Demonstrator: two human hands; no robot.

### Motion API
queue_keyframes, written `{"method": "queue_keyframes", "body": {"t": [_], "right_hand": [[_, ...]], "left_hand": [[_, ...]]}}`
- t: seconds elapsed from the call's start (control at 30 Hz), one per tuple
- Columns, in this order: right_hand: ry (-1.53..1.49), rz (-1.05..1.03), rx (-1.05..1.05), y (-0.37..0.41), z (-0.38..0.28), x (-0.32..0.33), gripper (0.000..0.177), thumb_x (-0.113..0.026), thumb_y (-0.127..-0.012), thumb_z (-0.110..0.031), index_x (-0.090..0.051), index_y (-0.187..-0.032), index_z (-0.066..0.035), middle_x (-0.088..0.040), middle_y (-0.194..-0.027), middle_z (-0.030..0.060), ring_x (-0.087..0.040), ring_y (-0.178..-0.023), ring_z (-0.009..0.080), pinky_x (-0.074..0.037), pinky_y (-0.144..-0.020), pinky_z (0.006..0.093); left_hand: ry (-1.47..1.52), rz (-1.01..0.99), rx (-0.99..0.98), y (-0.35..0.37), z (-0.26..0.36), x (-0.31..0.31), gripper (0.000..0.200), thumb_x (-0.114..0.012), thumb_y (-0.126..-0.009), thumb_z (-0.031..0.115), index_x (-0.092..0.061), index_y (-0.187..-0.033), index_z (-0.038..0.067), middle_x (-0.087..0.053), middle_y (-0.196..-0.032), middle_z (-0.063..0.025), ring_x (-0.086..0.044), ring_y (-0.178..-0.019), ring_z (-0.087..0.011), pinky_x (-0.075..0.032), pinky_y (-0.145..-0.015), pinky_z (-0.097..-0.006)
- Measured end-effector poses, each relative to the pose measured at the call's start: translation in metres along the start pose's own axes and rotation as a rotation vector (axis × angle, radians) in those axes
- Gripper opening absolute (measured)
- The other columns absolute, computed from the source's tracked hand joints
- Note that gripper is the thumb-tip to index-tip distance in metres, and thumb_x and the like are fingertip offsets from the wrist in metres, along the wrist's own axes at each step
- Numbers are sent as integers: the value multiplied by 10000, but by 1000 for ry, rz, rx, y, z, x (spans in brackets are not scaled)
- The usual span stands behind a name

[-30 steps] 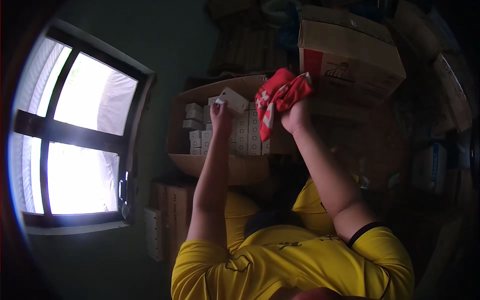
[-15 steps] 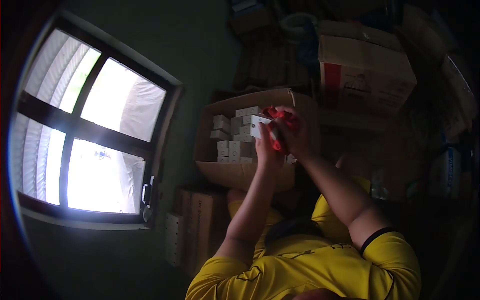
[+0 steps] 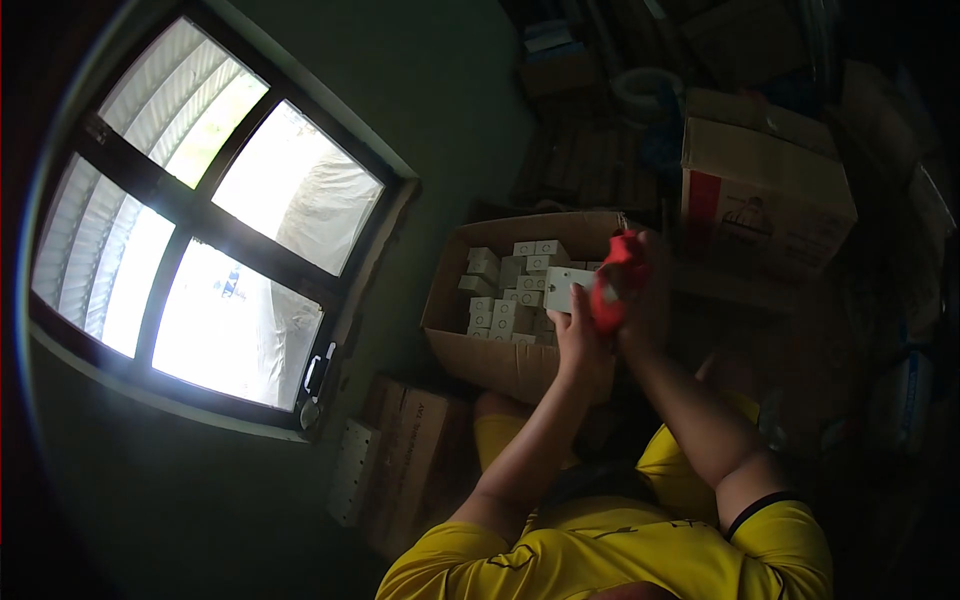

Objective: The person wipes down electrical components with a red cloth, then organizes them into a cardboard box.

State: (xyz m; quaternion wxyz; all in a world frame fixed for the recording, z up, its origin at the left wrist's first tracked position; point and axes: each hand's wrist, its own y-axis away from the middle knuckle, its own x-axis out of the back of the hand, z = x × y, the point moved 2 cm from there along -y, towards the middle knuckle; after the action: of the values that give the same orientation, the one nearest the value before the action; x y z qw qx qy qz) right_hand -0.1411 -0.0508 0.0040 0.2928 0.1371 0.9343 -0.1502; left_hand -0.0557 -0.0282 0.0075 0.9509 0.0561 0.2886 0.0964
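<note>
My left hand (image 3: 582, 338) is closed on a flat white piece with small holes (image 3: 567, 288), the thumb lying over its face. A bunched red cloth (image 3: 620, 275) presses against the right end of that piece. Wrapped round the cloth is my right hand (image 3: 648, 312), its fingers partly hidden in shadow. Both hands are above an open cardboard box (image 3: 480, 355) that holds several small white boxes (image 3: 508, 315) with round marks on their ends.
A bright window (image 3: 210, 210) fills the left side. Below it stand a closed carton (image 3: 405, 460) and a white strip with holes (image 3: 354, 472). A larger carton with a red panel (image 3: 765, 190) is at the upper right. A roll (image 3: 645, 92) lies in the dark behind.
The view has turned, so the room sits further right and lower. The red cloth now stands more upright at the white piece's right end. Both hands keep their holds.
</note>
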Motion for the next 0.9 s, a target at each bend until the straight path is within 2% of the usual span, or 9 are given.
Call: {"method": "queue_keyframes", "body": {"t": [0.07, 0.3, 0.4, 0.53, 0.6, 0.7, 0.73, 0.8, 0.9], "right_hand": [[275, -67, 312, 11, 13, -14, 740, -762, -868, -247, -364, -1460, -52, -470, -1397, 126, -479, -1285, 233, -421, -1070, 368], [-111, -403, -354, -11, -4, 12, 714, -745, -874, -180, -398, -1487, -62, -439, -1480, 108, -435, -1341, 185, -368, -1114, 361], [55, -653, -271, -6, -30, 3, 628, -697, -901, -161, -438, -1465, -69, -453, -1479, 95, -451, -1328, 167, -371, -1111, 342], [109, -499, -184, -8, -17, 10, 604, -648, -921, -158, -426, -1477, -76, -463, -1474, 106, -481, -1307, 180, -381, -1097, 329], [-125, -401, -329, -7, -13, 12, 619, -642, -938, -182, -395, -1495, -74, -467, -1464, 104, -474, -1303, 170, -393, -1082, 318], [-82, -271, -280, -2, -11, 5, 679, -645, -945, -219, -331, -1528, -71, -409, -1515, 105, -416, -1351, 166, -359, -1108, 311], [-53, -328, -273, 3, -8, 0, 702, -645, -947, -225, -300, -1538, -69, -365, -1542, 111, -375, -1382, 174, -333, -1126, 315], [9, -443, -259, 15, 1, -8, 751, -644, -951, -236, -237, -1559, -66, -277, -1596, 123, -295, -1444, 190, -281, -1162, 323], [237, -589, -110, 28, 9, -13, 811, -635, -961, -253, -141, -1574, -55, -162, -1635, 141, -168, -1502, 218, -207, -1199, 347]], "left_hand": [[47, -3, 26, -21, -5, 17, 579, -526, -1025, 383, -219, -1440, 121, -436, -1373, -166, -534, -1207, -307, -523, -941, -437], [-73, 56, -49, -12, -3, 11, 669, -448, -1049, 413, -164, -1509, 19, -413, -1443, -161, -508, -1259, -249, -448, -1039, -356], [106, -130, 9, -23, -5, 38, 616, -360, -1071, 434, -228, -1496, 8, -410, -1447, -166, -430, -1324, -223, -380, -1088, -354], [-690, -392, -340, 0, 6, 41, 473, -320, -1083, 426, -471, -1336, 55, -539, -1184, -79, -536, -1070, -170, -443, -952, -312], [-693, -322, -67, 15, -9, 51, 380, -381, -1084, 358, -497, -1288, 59, -542, -1065, -25, -498, -981, -111, -404, -942, -272], [-694, -280, -192, 12, -4, 54, 387, -409, -1074, 377, -510, -1244, 44, -568, -1063, -47, -506, -993, -115, -418, -921, -280], [-671, -263, -297, 9, 5, 50, 402, -423, -1067, 391, -506, -1215, 26, -578, -1077, -73, -514, -1006, -130, -431, -908, -294], [-398, -50, -124, 5, 22, 53, 392, -499, -1048, 349, -501, -1239, 7, -589, -1087, -85, -532, -988, -98, -442, -881, -245], [-115, 57, -357, -2, 43, 43, 351, -503, -1045, 277, -581, -1181, -36, -658, -991, -58, -624, -872, -133, -511, -801, -275]]}}
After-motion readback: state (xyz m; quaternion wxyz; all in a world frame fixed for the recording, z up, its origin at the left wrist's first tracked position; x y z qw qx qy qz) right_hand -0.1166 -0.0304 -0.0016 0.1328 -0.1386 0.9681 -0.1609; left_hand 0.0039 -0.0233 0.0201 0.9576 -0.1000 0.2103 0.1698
